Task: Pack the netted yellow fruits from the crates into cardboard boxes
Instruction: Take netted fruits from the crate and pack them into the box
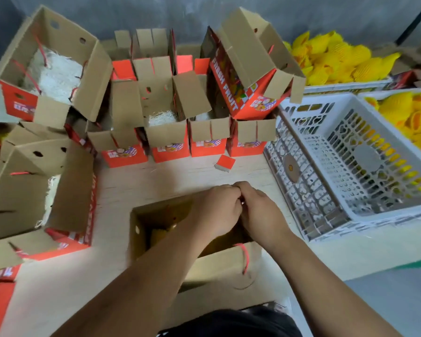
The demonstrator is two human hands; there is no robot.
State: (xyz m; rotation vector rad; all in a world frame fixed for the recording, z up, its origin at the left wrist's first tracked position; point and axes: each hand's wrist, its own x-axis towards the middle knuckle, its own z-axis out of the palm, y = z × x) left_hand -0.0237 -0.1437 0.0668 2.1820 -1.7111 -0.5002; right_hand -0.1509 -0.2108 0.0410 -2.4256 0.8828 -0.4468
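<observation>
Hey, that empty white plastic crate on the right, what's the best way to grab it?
Grip the white crate by its top rim, on the near edge, coming from above. It sits tilted with its open mouth toward the person, so that rim is exposed; the lattice walls also offer finger holes.

Bright even light, soft shadows, edges bowed w/ wide-angle distortion, hands (238, 210) maybe motion-blurred.
</observation>
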